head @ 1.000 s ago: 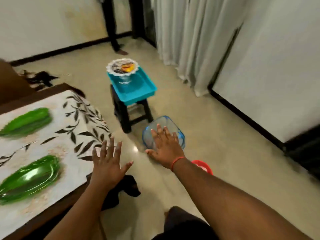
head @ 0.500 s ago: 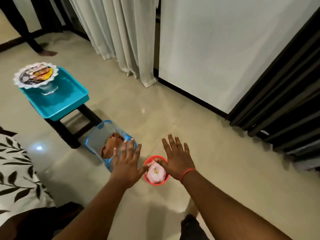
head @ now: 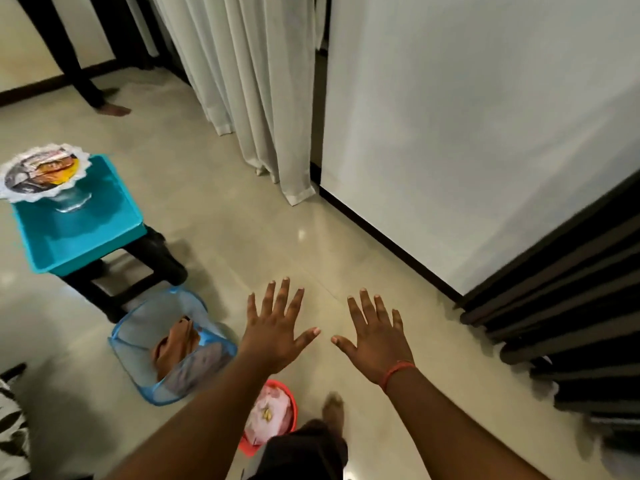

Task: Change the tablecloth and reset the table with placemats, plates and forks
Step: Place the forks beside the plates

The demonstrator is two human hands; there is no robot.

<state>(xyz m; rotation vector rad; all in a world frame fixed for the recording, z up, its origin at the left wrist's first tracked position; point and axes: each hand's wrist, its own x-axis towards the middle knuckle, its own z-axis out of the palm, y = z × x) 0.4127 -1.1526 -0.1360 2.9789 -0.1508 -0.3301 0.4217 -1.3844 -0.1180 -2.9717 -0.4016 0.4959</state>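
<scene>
Head view, looking down at a pale tiled floor (head: 221, 237). Left hand (head: 273, 336) and right hand (head: 375, 344), centre of the frame, are held out palm down with fingers spread, holding nothing and apart from each other; a red thread circles the right wrist. The tablecloth (head: 12, 427), white with dark leaves, shows only as a sliver at the lower left edge. Lower left of centre: a blue mesh basket (head: 138, 327) on the floor with brown cloth inside. Bottom centre: a red bowl (head: 292, 407) holding something pink, partly hidden by the left forearm. Left: a teal tray (head: 104, 216) on a dark stool (head: 156, 261), bearing a frilled glass dish (head: 41, 173). Top centre: pale curtains (head: 249, 81). Upper left: another person's leg and bare foot (head: 112, 109).
</scene>
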